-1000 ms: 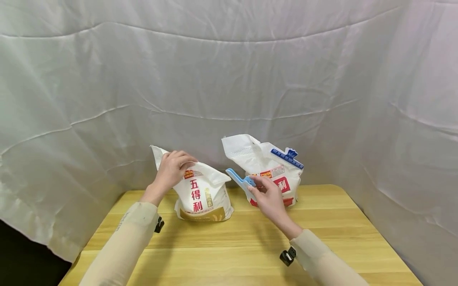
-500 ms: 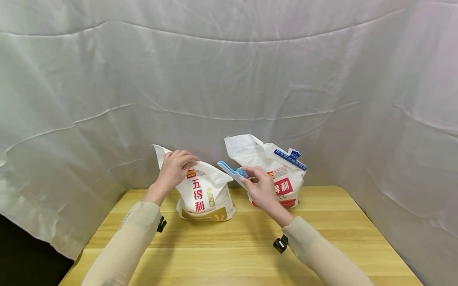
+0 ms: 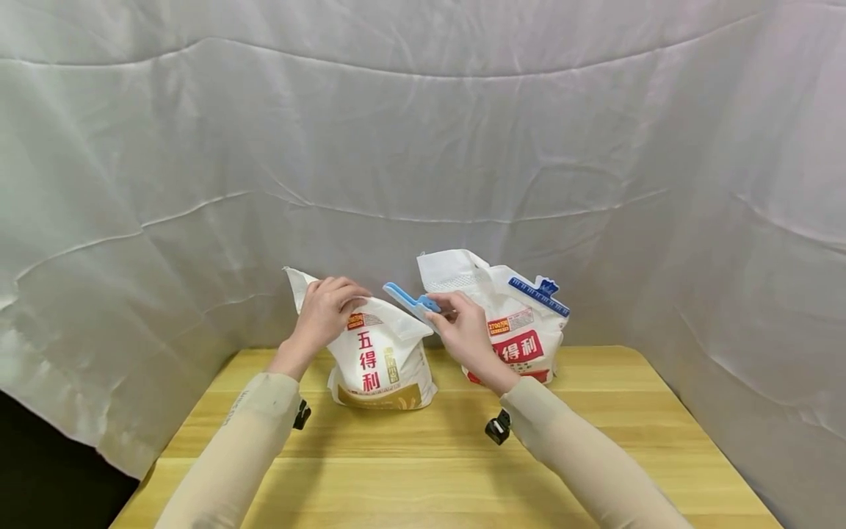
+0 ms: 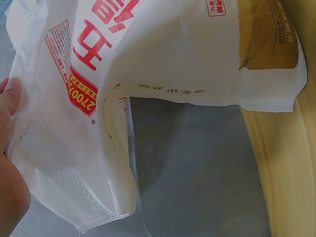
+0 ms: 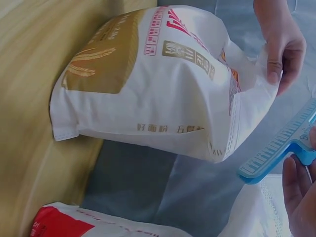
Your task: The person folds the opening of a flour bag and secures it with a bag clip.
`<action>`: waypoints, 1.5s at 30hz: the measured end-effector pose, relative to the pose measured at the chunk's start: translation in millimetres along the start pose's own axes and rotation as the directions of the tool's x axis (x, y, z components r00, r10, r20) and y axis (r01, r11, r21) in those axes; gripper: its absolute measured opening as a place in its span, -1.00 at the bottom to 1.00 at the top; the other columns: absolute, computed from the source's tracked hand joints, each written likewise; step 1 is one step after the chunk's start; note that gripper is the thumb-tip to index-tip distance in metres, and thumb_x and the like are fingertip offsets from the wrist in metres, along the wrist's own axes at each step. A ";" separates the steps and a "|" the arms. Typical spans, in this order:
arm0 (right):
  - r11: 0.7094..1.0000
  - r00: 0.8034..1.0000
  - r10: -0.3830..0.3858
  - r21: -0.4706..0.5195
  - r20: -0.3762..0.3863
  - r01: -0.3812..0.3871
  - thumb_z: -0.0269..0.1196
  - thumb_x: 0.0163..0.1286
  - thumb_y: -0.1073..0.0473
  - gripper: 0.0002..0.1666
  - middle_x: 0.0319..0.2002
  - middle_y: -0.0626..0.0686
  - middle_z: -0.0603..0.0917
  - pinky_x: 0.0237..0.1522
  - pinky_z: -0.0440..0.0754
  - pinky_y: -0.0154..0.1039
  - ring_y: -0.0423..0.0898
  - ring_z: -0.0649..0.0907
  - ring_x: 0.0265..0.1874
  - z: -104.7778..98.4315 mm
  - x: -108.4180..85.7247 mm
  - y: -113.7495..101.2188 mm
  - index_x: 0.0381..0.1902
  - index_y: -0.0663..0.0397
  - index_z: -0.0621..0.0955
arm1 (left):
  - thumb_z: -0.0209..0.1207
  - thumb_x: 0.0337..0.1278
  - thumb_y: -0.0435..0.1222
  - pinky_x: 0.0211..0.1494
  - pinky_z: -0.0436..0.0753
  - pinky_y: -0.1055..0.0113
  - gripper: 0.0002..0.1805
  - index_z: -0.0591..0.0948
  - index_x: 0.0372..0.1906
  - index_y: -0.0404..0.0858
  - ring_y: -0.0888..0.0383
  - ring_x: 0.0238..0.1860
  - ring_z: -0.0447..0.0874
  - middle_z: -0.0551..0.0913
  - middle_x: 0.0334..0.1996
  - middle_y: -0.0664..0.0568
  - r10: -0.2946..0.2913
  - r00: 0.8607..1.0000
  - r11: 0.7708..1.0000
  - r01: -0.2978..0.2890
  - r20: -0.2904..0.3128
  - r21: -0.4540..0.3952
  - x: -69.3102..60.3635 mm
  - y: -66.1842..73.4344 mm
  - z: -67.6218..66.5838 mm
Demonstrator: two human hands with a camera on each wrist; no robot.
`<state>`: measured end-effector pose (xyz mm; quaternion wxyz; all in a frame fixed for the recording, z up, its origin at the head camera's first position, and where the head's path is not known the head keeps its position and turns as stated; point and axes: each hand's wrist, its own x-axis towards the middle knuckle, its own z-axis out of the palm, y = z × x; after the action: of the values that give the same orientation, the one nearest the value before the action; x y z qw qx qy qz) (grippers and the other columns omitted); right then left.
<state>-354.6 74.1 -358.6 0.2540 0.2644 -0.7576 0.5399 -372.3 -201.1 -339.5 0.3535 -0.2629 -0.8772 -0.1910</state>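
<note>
A white flour bag (image 3: 380, 360) with red characters and a gold band stands on the table. My left hand (image 3: 324, 312) pinches its folded top edge; in the left wrist view, thumb and fingers hold the bag (image 4: 163, 59) at the left edge. In my right hand (image 3: 463, 327) is a light blue sealing clip (image 3: 411, 300), held by its handle just to the right of the bag's top. The right wrist view has the clip (image 5: 276, 148) apart from the bag. I cannot tell if the clip's jaws are parted.
A second white flour bag (image 3: 518, 342) with a red label stands behind my right hand, a dark blue clip (image 3: 538, 294) across its top right corner. Grey cloth (image 3: 423, 147) hangs behind the wooden table (image 3: 396, 470).
My right hand has moved left and slightly up with the light blue clip, nearer the left bag's top. The left hand keeps its hold on the bag.
</note>
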 end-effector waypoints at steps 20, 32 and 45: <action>0.999 0.999 -0.011 0.031 0.032 0.009 0.41 0.36 0.38 -0.85 -0.20 0.15 0.75 -0.25 0.70 -0.33 0.02 0.75 -0.29 25.4 14.7 3.8 -0.12 0.26 0.74 | 0.45 0.20 -0.31 0.16 0.55 -0.05 -0.80 0.73 -0.11 -0.24 -0.08 -0.04 0.65 0.73 -0.11 -0.04 -0.066 0.996 0.997 0.065 -0.064 -0.030 -3.1 -0.6 4.9; 1.000 0.999 0.005 0.004 0.052 -0.005 0.40 0.33 0.42 -0.89 -0.19 0.14 0.76 -0.21 0.74 -0.31 -0.02 0.76 -0.29 37.7 23.4 3.5 -0.19 0.27 0.74 | 0.44 0.18 -0.37 0.22 0.51 -0.10 -0.75 0.69 -0.06 -0.31 -0.19 0.00 0.61 0.70 -0.10 -0.15 -0.092 0.978 0.995 0.084 -0.189 -0.053 -7.8 -4.5 5.4; 0.999 0.995 -0.032 0.022 0.094 0.030 0.43 0.31 0.41 -0.90 -0.22 0.14 0.75 -0.26 0.73 -0.33 -0.01 0.77 -0.32 47.4 27.8 17.4 -0.21 0.26 0.75 | 0.27 0.38 -0.38 0.16 0.48 -0.09 -0.86 0.63 -0.07 -0.35 -0.18 -0.09 0.55 0.65 -0.13 -0.18 -0.161 0.978 0.986 0.154 -0.130 -0.065 -3.0 0.7 7.3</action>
<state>-391.4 30.2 -365.5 0.2234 0.3040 -0.7589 0.5308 -373.9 -197.7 -346.5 0.3883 -0.1885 -0.8639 -0.2596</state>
